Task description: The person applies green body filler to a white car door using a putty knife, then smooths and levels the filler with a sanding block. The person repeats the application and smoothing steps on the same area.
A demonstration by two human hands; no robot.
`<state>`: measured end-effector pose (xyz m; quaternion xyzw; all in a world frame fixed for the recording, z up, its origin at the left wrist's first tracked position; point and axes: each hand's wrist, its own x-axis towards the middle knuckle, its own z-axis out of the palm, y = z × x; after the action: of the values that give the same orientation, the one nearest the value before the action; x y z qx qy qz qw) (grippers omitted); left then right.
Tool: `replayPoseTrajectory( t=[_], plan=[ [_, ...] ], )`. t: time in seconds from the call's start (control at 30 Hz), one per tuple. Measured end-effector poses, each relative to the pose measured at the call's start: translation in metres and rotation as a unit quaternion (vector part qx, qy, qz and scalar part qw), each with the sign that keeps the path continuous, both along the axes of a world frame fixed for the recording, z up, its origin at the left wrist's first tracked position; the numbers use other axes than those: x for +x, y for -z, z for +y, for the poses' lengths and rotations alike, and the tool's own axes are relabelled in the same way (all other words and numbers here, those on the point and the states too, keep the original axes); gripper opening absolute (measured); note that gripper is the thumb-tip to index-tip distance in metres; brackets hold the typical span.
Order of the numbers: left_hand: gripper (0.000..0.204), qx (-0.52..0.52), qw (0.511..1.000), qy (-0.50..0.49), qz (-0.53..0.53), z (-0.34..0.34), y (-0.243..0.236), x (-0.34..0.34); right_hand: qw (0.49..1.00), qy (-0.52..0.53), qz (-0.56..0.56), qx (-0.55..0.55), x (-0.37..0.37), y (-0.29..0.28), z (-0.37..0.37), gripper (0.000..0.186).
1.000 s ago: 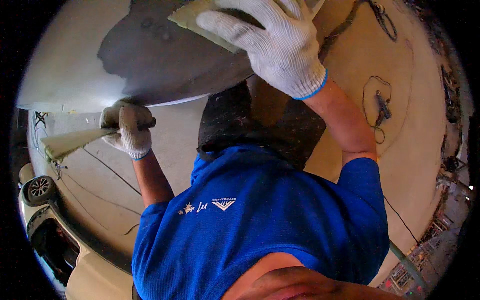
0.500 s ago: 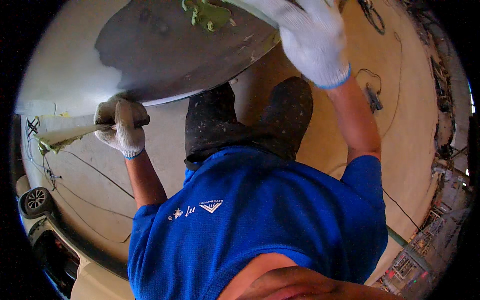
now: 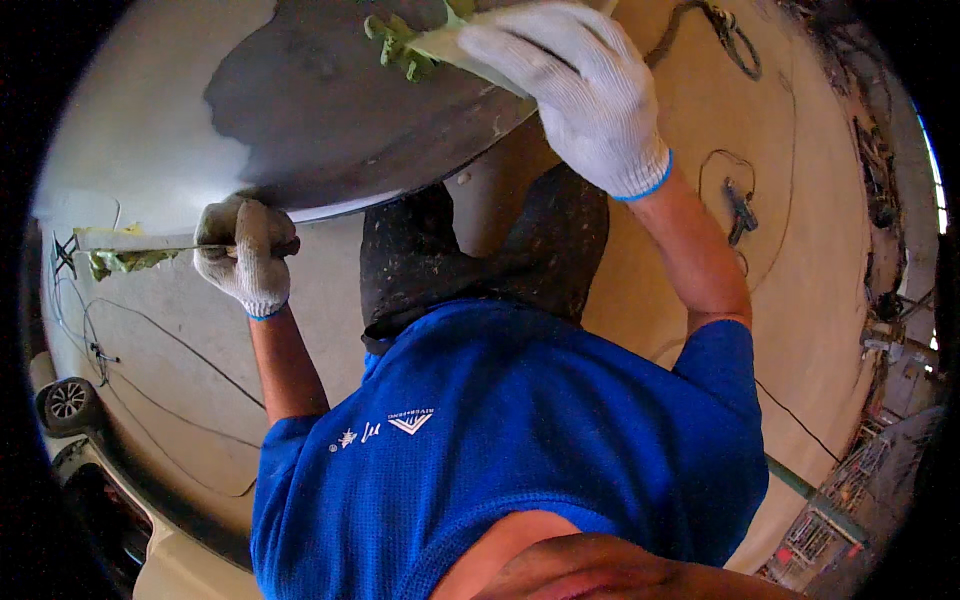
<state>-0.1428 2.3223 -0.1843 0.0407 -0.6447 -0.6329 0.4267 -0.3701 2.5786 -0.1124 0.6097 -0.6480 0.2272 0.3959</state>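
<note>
A white knit glove covers my left hand [image 3: 248,258], closed round the grip of a flat putty knife [image 3: 150,241] at the near left edge of the panel. Pale green putty [image 3: 125,262] clings along the blade's lower edge. My right hand [image 3: 590,105], also gloved, is closed on a thin, pale green-smeared spreader [image 3: 470,62] over the right part of the panel. Its grip is partly covered by my fingers. Thick lumps of putty [image 3: 400,45] hang at the spreader's edge. Beneath lies a curved car body panel [image 3: 330,120], light-coloured with a large dark grey patch.
My legs [image 3: 480,255] are close under the panel's near edge. Cables [image 3: 180,335] trail across the floor at left, and a hand tool with a cord [image 3: 740,210] lies at right. A light-coloured car [image 3: 190,560] stands lower left. Clutter [image 3: 830,510] lines the right side.
My right hand and its spreader have moved left and nearer, with putty now bunched at the edge. The left putty knife has tilted, its blade now level and its putty below.
</note>
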Motion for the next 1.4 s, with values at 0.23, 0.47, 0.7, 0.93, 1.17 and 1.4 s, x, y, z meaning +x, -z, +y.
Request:
replayPoseTrajectory(
  t=[0.23, 0.47, 0.7, 0.93, 1.17, 1.4],
  plan=[
    [0.022, -0.011, 1.000, -0.017, -0.007, 0.001, -0.003, -0.001, 0.999, 0.005, -0.008, 0.036, 0.012, -0.030, -0.039, 0.029],
    [0.021, -0.027, 0.999, -0.016, -0.008, -0.001, -0.003, 0.003, 0.998, 0.011, -0.042, 0.047, 0.024, 0.019, -0.008, 0.034],
    [0.019, -0.015, 0.999, -0.031, -0.033, -0.006, 0.003, -0.006, 1.000, -0.018, 0.013, 0.009, -0.004, -0.022, -0.023, 0.033],
    [0.012, 0.023, 0.999, -0.043, -0.007, -0.004, 0.002, 0.002, 0.999, -0.021, 0.011, -0.041, 0.007, -0.007, -0.054, 0.027],
    [0.011, 0.011, 0.998, -0.055, -0.031, -0.015, 0.011, 0.003, 1.000, 0.011, -0.008, 0.026, 0.014, 0.043, -0.014, 0.032],
    [0.017, -0.086, 0.974, 0.008, -0.210, -0.010, -0.014, 0.003, 0.908, -0.058, -0.408, -0.084, 0.051, -0.005, 0.017, 0.035]
  ],
)
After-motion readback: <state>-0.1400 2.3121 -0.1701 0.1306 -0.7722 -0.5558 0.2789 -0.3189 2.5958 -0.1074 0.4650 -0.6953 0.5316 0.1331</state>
